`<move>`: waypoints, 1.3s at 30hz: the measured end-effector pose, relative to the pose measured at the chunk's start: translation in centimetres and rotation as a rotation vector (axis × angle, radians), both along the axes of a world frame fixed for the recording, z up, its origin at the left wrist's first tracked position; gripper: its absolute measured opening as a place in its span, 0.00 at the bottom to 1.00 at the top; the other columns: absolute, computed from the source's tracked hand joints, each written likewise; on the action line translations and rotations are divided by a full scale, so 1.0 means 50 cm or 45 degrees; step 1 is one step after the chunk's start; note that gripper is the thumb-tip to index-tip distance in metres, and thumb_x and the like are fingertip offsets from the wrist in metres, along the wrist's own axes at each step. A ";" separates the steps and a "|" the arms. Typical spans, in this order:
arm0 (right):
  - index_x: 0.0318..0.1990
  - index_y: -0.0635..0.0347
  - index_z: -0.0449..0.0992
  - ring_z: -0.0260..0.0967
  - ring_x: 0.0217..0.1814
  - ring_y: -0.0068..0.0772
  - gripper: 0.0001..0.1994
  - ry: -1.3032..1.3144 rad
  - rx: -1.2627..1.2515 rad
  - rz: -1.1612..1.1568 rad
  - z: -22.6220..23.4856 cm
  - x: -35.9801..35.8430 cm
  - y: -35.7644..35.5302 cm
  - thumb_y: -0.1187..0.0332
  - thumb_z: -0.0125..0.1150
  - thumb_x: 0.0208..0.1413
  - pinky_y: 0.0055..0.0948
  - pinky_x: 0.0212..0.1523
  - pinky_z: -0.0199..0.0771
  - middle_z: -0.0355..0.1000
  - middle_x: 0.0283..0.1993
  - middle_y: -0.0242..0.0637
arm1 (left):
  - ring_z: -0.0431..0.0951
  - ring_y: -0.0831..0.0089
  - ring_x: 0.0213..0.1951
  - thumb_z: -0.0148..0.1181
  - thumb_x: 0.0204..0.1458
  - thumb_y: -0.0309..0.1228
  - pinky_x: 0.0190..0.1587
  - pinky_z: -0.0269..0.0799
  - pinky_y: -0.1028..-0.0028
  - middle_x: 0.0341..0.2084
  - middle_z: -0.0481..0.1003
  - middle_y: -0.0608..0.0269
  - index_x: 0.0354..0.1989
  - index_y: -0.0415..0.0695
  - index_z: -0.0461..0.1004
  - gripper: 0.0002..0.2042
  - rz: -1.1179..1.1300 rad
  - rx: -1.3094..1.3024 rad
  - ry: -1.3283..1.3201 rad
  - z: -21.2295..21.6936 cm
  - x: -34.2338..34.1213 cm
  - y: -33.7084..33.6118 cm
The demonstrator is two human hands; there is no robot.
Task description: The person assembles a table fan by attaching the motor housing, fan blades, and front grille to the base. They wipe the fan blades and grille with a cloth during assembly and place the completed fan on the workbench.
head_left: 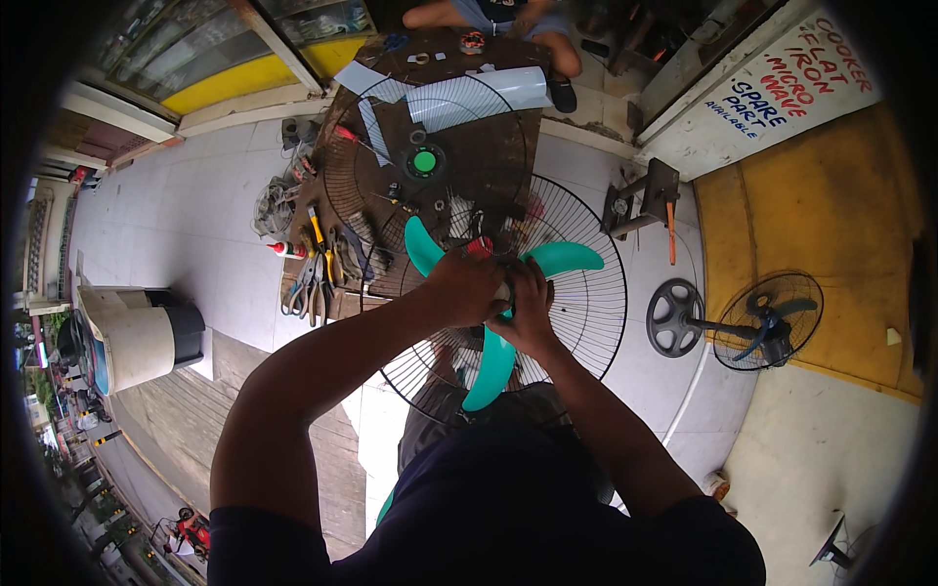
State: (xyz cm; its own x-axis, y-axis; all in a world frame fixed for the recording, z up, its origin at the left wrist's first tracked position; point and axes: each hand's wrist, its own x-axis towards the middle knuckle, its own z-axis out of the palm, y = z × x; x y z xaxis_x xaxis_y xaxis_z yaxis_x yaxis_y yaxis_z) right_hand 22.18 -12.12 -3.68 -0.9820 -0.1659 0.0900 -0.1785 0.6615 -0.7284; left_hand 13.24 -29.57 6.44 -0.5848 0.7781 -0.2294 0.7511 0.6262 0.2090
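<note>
A teal three-bladed fan blade [493, 369] sits in front of a round black wire fan guard [598, 322], close to my body. My left hand [463, 289] is closed at the blade's hub, its fingers curled. From the other side, my right hand [529, 311] closes on the same hub, fingertips pressed round it. Between them shows a small pale round part, mostly hidden by my fingers. Beyond, a second wire guard with a green centre disc [424, 161] lies on the dark wooden table [479, 151].
Pliers [311, 288], a yellow-handled tool [316, 225] and a red-and-white bottle [287, 250] lie along the table's left edge. A white sheet [479, 98] lies at the far side, where another person [562, 49] sits. A standing fan [767, 322] leans at right.
</note>
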 end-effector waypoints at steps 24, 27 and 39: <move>0.73 0.49 0.56 0.38 0.84 0.66 0.50 0.021 0.053 -0.008 -0.010 0.009 -0.003 0.50 0.79 0.45 0.89 0.66 0.43 0.47 0.81 0.43 | 0.84 0.59 0.40 0.65 0.53 0.57 0.46 0.80 0.58 0.32 0.82 0.59 0.37 0.45 0.82 0.24 0.050 0.143 -0.007 -0.043 -0.001 -0.004; 0.72 0.52 0.57 0.42 0.82 0.71 0.49 0.041 0.047 -0.006 -0.005 0.002 -0.002 0.53 0.79 0.44 0.78 0.69 0.46 0.51 0.79 0.45 | 0.84 0.59 0.41 0.65 0.53 0.57 0.47 0.79 0.57 0.32 0.81 0.58 0.37 0.45 0.81 0.24 0.062 0.139 -0.018 -0.039 -0.004 -0.006; 0.72 0.50 0.58 0.39 0.84 0.65 0.48 -0.030 0.094 0.002 0.005 0.002 -0.009 0.51 0.79 0.44 0.83 0.68 0.44 0.49 0.81 0.41 | 0.83 0.62 0.35 0.67 0.49 0.54 0.40 0.80 0.60 0.30 0.80 0.59 0.32 0.46 0.81 0.21 -0.042 0.433 0.204 -0.084 -0.004 -0.017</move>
